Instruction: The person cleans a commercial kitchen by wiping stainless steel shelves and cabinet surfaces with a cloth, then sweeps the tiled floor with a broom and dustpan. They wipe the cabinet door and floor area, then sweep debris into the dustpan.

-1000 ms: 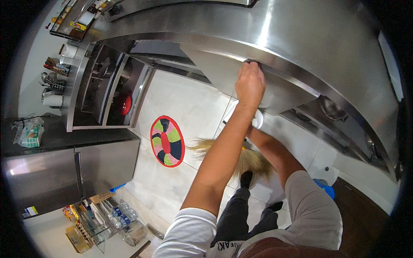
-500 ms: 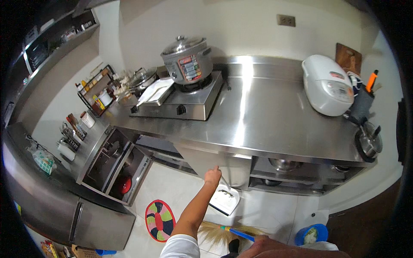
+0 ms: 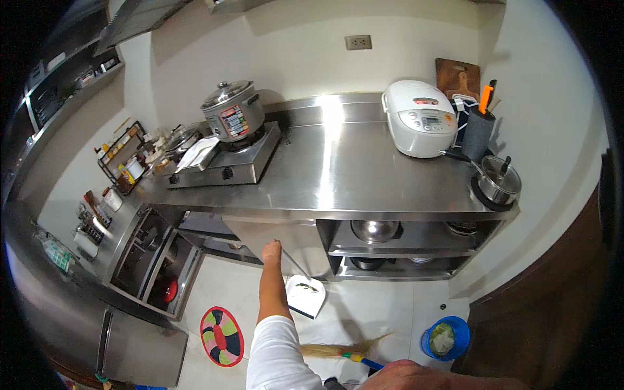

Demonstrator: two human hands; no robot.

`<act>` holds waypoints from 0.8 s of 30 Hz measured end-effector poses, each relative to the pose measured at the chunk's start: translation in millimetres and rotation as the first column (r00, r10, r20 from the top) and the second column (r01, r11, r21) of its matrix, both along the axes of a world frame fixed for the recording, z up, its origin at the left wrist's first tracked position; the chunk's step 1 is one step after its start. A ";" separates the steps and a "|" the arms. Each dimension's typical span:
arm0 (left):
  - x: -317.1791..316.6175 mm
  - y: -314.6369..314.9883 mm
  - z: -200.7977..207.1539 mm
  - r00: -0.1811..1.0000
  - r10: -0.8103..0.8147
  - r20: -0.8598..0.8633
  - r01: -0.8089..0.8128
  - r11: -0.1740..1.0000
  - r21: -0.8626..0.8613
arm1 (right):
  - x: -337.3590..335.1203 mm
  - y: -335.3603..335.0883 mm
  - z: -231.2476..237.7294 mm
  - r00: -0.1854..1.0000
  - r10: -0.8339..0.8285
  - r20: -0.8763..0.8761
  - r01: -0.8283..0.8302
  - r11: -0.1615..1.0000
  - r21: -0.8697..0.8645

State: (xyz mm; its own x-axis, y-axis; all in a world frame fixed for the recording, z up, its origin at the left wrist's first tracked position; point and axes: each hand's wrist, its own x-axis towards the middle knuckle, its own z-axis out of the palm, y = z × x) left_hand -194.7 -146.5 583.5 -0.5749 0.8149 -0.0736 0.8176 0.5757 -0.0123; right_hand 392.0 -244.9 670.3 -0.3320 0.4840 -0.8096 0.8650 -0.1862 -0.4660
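My left hand (image 3: 272,251) is closed around the long grey handle (image 3: 296,266) of a dustpan, arm stretched forward. The white dustpan pan (image 3: 305,300) rests on the tiles in front of the cabinet, with small dark and pale debris inside. At the lower edge, my right hand (image 3: 398,374) grips the blue handle (image 3: 372,363) of a broom, its fingers partly out of sight. The broom's straw bristles (image 3: 325,351) spread over the floor nearer to me, apart from the dustpan.
A round patchwork mat (image 3: 221,337) lies to the left. On the right, a blue bin (image 3: 447,338) holds pale and green waste beside a brown door (image 3: 539,312). Ahead stands a steel counter (image 3: 364,175) carrying a rice cooker (image 3: 422,123) and a stove (image 3: 224,170).
The view has turned rightward, so the room shifts left in the picture. The broom's bristles have moved right relative to the floor and dustpan. Both hands keep their hold.
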 end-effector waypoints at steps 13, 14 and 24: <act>-60.8 25.1 -18.0 0.950 -0.308 -0.055 0.306 0.951 -0.029 | 77.8 -155.2 59.2 0.690 -0.687 0.229 0.715 0.696 -0.067; -53.7 26.5 -1.1 0.945 -0.323 -0.038 0.321 0.945 -0.058 | 64.0 -166.1 57.7 0.674 -0.693 0.254 0.726 0.685 -0.057; -132.0 38.3 -6.2 0.911 -0.399 0.102 0.411 0.897 -0.161 | -62.4 -166.3 48.3 0.348 -0.938 0.002 0.937 0.348 -0.039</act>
State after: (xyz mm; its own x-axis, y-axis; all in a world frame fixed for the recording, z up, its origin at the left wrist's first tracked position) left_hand -326.7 -108.1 577.3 -0.1875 0.9466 -0.2623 0.9818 0.1885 -0.0216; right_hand 329.7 -411.2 718.6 0.3091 0.4672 -0.8284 0.1099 -0.8827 -0.4568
